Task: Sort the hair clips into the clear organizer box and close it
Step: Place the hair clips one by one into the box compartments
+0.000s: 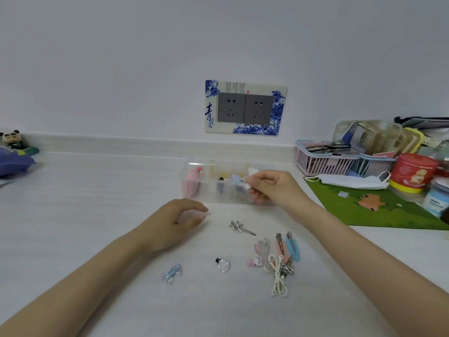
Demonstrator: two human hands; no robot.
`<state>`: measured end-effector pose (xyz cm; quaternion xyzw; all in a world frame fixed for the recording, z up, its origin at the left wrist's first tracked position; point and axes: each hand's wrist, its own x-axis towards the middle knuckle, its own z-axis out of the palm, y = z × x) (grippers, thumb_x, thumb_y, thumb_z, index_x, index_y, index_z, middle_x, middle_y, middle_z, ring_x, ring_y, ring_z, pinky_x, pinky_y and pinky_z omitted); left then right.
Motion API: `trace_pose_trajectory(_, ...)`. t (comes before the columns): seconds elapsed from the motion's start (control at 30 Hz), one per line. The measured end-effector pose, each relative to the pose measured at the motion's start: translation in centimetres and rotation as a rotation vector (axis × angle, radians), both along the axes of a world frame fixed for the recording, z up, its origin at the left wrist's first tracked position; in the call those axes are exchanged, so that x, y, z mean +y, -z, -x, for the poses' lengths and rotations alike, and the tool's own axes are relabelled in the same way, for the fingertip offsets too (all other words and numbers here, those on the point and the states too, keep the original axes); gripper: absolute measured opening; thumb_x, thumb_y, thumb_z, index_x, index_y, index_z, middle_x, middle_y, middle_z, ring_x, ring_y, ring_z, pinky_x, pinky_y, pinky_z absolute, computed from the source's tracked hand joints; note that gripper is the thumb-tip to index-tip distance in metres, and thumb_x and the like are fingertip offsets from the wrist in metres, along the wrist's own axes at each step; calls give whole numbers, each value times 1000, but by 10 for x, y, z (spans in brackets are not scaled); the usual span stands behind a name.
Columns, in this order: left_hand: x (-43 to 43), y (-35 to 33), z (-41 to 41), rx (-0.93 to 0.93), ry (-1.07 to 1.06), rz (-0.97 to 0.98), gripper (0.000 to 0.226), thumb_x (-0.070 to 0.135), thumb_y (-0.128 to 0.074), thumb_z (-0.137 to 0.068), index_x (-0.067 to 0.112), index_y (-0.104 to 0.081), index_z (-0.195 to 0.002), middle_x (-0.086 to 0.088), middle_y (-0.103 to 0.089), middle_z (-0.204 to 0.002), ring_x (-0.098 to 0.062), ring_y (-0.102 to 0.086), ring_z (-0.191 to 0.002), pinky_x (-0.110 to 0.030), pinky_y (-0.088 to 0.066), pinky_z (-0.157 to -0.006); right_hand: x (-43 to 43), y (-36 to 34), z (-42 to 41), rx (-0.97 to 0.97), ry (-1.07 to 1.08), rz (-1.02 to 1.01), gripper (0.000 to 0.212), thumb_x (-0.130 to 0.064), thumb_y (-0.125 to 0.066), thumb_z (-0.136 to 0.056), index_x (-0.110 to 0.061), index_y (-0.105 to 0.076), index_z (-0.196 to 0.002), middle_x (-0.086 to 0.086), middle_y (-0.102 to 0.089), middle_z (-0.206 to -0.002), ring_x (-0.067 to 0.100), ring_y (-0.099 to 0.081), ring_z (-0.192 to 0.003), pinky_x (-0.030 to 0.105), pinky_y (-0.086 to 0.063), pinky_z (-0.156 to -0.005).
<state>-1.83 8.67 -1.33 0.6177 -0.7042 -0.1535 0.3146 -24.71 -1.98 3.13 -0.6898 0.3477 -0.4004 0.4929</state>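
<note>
The clear organizer box (209,190) stands open on the white table, with a pink clip (193,182) and other clips in its compartments. My right hand (274,188) hovers over the box's right part, pinching a small white and blue hair clip (243,182). My left hand (177,222) rests in front of the box, fingers curled and apart, holding nothing. Loose clips lie nearer me: a silver bow clip (240,227), a clear flower clip (223,264), a light blue bow clip (172,276), and a pile of pink, blue and white clips (279,259).
A green mat (379,207) lies to the right with a face mask (352,181), pink baskets (323,161), a red tin (413,172) and jars. A wall socket plate (245,108) is behind the box. A panda toy (12,139) and a blue bag sit far left.
</note>
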Motion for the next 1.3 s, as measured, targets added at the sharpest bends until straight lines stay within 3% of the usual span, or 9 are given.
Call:
trace_pose_trajectory(0.23,-8,9,-10,-23,24,-23,23,33,-59,-87,27,-65,-109,15,-59,-118,3,-50,-110,2,-28,-89,-40,-38,-22,129,78,81,13,-24,-68,-83,-14,-71,-91,1,-70,-87,11,-64,-73,22,-55,-67)
trace_pose_trajectory(0.33,-10,11,-11,-20,25,-29,32,45,-55,-82,30,-64,-109,15,-58,-120,0,-49,-114,-10,-33,-95,-54,-49,-31,205,70,112,18,-23,-67,-85,-9,-70,-95,4,-71,-93,10,-67,-73,18,-54,-62)
trace_pose_trajectory(0.47,-12,12,-10,-30,16,-18,23,34,-57,-88,31,-62,-110,18,-55,-118,-1,-48,-113,-3,-31,-88,-67,-53,-43,458,0,257,22,-25,-66,-86,-7,-73,-96,4,-72,-92,10,-65,-66,15,-47,-54)
trace_pose_trajectory(0.53,-13,12,-10,-41,12,-20,23,35,-57,-88,32,-62,-110,17,-55,-120,-1,-47,-114,-8,-34,-91,-71,-48,-51,537,-49,291,21,-27,-66,-85,-9,-75,-94,3,-72,-90,9,-60,-62,13,-44,-54)
trace_pose_trajectory(0.63,-14,13,-11,-51,11,-18,24,37,-57,-87,32,-62,-111,16,-55,-122,-2,-47,-116,-16,-34,-97,-78,-36,-62,630,-98,277,21,-29,-67,-84,-12,-76,-91,-3,-71,-82,12,-55,-62,29,-49,-61)
trace_pose_trajectory(0.77,-13,12,-9,-45,12,-6,24,36,-58,-87,31,-63,-110,17,-56,-119,-2,-47,-116,-17,-34,-97,-88,-17,-70,577,37,372,10,-23,-74,-78,-14,-72,-81,-2,-70,-86,14,-59,-76,36,-51,-80)
trace_pose_trajectory(0.93,-11,11,-4,-2,39,-4,25,37,-57,-88,32,-62,-111,19,-59,-118,2,-49,-114,-23,-37,-102,-72,-13,-58,477,143,504,5,-25,-65,-85,-21,-68,-84,-9,-68,-94,6,-49,-65,28,-45,-70)
trace_pose_trajectory(1.13,-9,10,18,31,133,-10,34,44,-55,-86,36,-57,-120,21,-56,-122,5,-49,-115,-20,-38,-101,-13,-12,-8,233,56,423,5,-21,-68,-83,-20,-70,-87,-14,-67,-87,2,-54,-68,8,-42,-63)
trace_pose_trajectory(1.3,-17,8,38,-98,228,-3,36,37,-54,-89,31,-55,-125,16,-55,-128,0,-47,-117,-23,-36,-102,10,25,37,393,-16,345,7,-27,-69,-81,-26,-72,-88,-8,-69,-91,11,-58,-80,25,-45,-73)
